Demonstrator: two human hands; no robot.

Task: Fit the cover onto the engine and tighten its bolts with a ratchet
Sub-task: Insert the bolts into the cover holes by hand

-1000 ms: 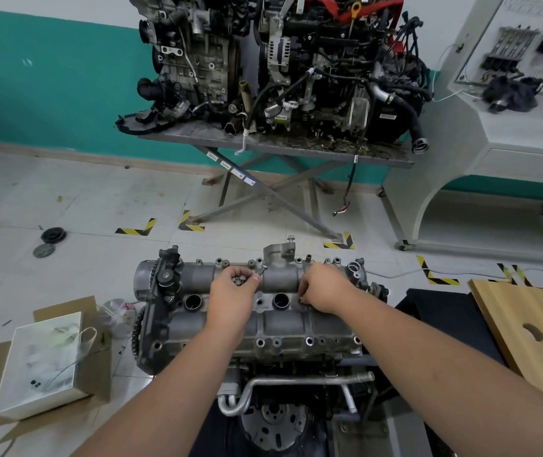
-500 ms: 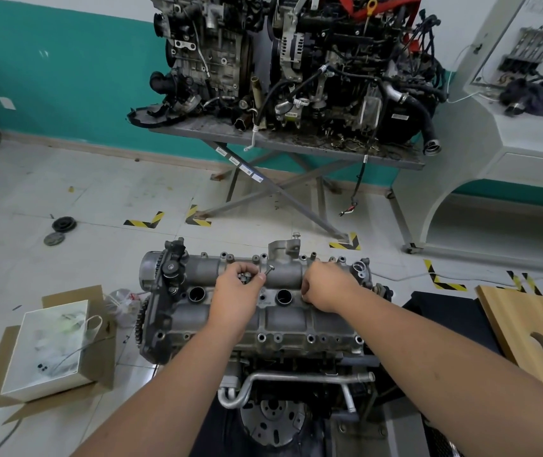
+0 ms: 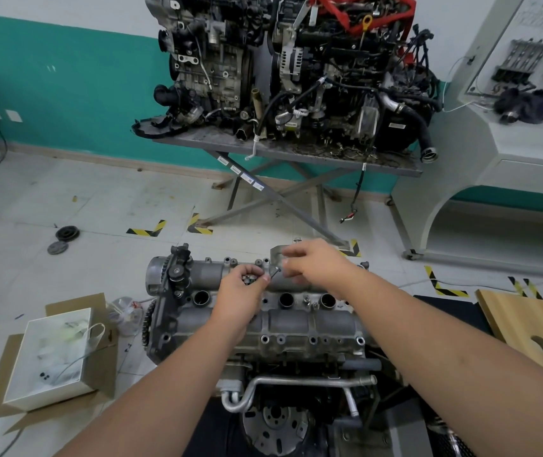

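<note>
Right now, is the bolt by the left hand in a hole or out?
Out. The bolt is pinched at the left hand fingertips, above the cover, tilted.

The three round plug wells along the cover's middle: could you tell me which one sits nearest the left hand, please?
The leftmost well, just left of the left hand; the other two lie to the hand's right.

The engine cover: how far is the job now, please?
Done: the cover sits on the engine. In hand: the left hand holds small bolts and offers one bolt; the right hand reaches for it. Left: several bolt holes look empty, and no ratchet is in view.
</note>
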